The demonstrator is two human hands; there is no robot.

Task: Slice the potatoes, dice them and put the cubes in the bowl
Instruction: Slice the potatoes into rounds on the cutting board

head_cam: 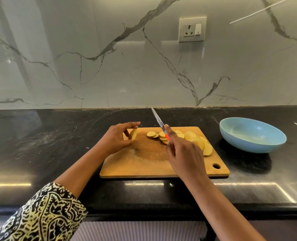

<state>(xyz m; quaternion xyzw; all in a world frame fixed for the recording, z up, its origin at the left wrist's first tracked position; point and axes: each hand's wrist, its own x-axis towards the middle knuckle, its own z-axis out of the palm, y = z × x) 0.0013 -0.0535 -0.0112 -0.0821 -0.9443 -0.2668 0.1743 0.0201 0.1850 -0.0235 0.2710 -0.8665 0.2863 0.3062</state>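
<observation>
1. Marble-veined wall (92, 66) fills the back, with a socket plate (192, 29) set high on it.
2. Black worktop (40, 145) runs right across, glossy, and carries everything.
3. Wooden chopping board (144, 164) lies at the middle, its hanging hole at the near right corner.
4. Blue bowl (238, 142) stands on the worktop right of the board, apart from it.
5. Right hand (184, 153) is over the board's right half, fingers wrapped round the knife handle and forefinger stretched along the top.
6. Left hand (117, 138), below a patterned sleeve (40, 214), is at the board's far left corner, fingers curled, pinching a potato piece between thumb and fingertips.
7. Knife (158, 120) is tilted, blade pointing up and away from the person, tip above the board's far edge, a flash of red at the handle.
8. Potato slices (194, 139) lie in an overlapping spread on the board's right half, partly behind the right hand.
9. Potato piece (133, 134), small and rounded, is held on edge; whether it touches the board, I cannot tell.
</observation>
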